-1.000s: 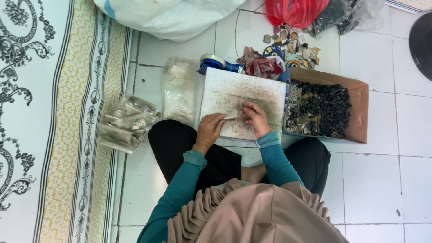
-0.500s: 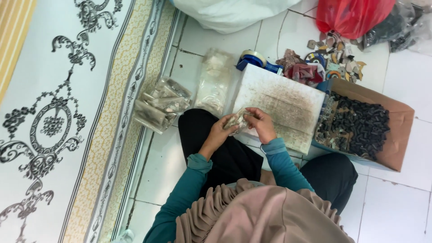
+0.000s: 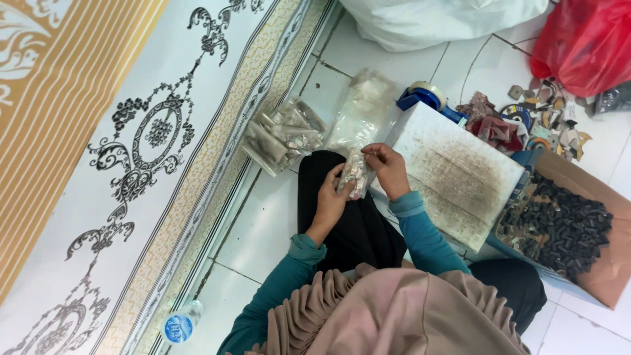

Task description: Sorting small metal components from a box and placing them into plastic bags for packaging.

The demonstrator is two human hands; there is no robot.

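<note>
- Over your lap, seen from the head camera, your left hand (image 3: 330, 197) cups a small clear packet (image 3: 355, 174) of pale pieces from below, fingers closed around its lower end, while your right hand (image 3: 388, 167) pinches its top edge between thumb and fingertips. The packet hangs above your dark trousers, just beside the near corner of the white board (image 3: 460, 177).
- If the mouth of that packet is open, which I cannot tell, tilting it could spill small pieces into your lap or onto the tiled floor (image 3: 263, 223), where they would scatter toward the patterned mat (image 3: 131, 144).
- Your right pinch sits on thin film alone; a pull upward could stretch or tear it, or let it slip free.
- Just to your left, the heap of filled packets (image 3: 279, 135) and the loose clear bags (image 3: 365, 108) lie near your knee. A careless toss could slide the heap apart.
- On your right, the cardboard box (image 3: 611, 263) of dark parts (image 3: 559, 227) stands touching the far edge of the board; your right elbow swinging out could nudge the board against it.
- Behind the board, the blue tape dispenser (image 3: 427, 98) and the scattered scraps (image 3: 545, 118) crowd the far edge, so anything pushed there could get lost among them.
</note>
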